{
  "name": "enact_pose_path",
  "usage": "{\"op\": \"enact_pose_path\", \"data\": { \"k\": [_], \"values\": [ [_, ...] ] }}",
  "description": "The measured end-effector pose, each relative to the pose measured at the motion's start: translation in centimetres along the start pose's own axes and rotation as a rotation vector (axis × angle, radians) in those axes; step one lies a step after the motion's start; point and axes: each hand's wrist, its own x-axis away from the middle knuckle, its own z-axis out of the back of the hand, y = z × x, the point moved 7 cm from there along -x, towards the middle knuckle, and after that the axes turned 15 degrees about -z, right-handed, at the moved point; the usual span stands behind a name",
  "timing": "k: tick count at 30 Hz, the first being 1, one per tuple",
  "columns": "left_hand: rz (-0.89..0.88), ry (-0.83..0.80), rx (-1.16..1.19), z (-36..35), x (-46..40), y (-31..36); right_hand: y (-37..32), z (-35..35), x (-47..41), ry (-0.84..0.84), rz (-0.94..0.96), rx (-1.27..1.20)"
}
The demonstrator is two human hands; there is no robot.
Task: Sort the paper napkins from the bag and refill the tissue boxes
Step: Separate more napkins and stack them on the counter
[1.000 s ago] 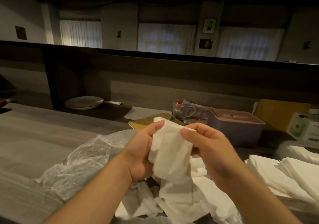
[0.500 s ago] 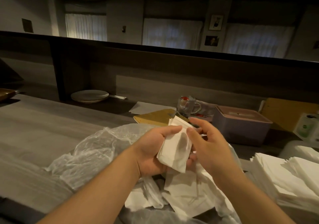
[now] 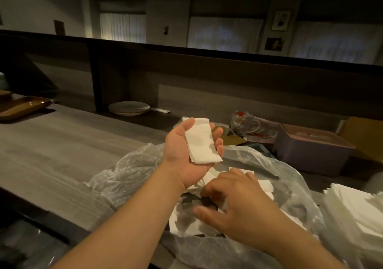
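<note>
Your right hand (image 3: 238, 204) had let go of the folded napkin (image 3: 202, 142) and dropped to the lower centre of the frame, into the bag (image 3: 132, 169), while half a second before both hands had pinched that napkin together. Your left hand (image 3: 186, 150) had turned palm up at mid-frame, with the napkin lying across it; its fingers (image 3: 217, 138) curled round the napkin's right edge and the thumb pressed its upper left corner. The right fingers were bent over the loose napkins (image 3: 263, 185) in the bag, touching them, but you could not tell whether they had gripped one. Sorted napkins sat in a stack (image 3: 352, 212) at the right edge. The box (image 3: 310, 154), lid on, stood on the surface (image 3: 51, 150) at the right, behind the bag. Plates (image 3: 129, 108) lay on the shelf at upper left of centre, a mug (image 3: 244, 123) stood just left of the box, and a tray (image 3: 20, 107) sat at the far left.
</note>
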Motion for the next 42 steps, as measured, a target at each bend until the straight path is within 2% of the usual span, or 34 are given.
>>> {"op": "enact_pose_path", "data": {
  "k": [4, 10, 12, 16, 18, 23, 27, 31, 34, 39, 42],
  "values": [
    [-0.002, -0.006, -0.010, 0.0, 0.2, -0.2, -0.6, -1.0, -0.1, -0.008, -0.065, 0.098],
    [0.020, -0.023, -0.048, -0.3, 0.3, -0.5, 0.2, -1.5, -0.5, 0.035, -0.130, -0.028],
    [0.025, -0.020, -0.064, -0.3, 0.3, -0.5, 0.8, -1.1, -0.5, 0.021, -0.173, -0.142],
    [0.057, -0.045, -0.125, -0.5, 0.3, -0.9, 2.7, 1.0, -0.4, -0.031, -0.293, -0.656],
    [0.088, -0.077, -0.185, -0.7, 0.5, -1.0, 3.7, 2.3, -0.6, 0.016, -0.322, -0.820],
    [0.162, -0.166, -0.352, -1.6, 1.3, -1.9, 5.2, 4.4, -0.5, 0.039, -0.316, -1.072],
    [0.213, -0.219, -0.350, -1.9, 1.6, -2.4, 5.6, 5.3, -0.4, 0.030, -0.240, -1.197],
    [0.275, -0.314, -0.406, -1.9, 1.9, -3.4, 5.8, 6.5, -0.1, 0.040, -0.144, -1.170],
    [0.291, -0.348, -0.465, -1.9, 2.1, -4.0, 6.0, 6.8, 0.0, 0.087, -0.139, -1.145],
    [0.289, -0.313, -0.458, -2.2, 2.6, -3.8, 7.9, 6.3, -1.0, 0.282, -0.287, -1.103],
    [0.259, -0.309, -0.511, -2.1, 2.7, -3.6, 8.5, 5.4, -1.4, 0.281, -0.354, -1.062]
  ]
}}
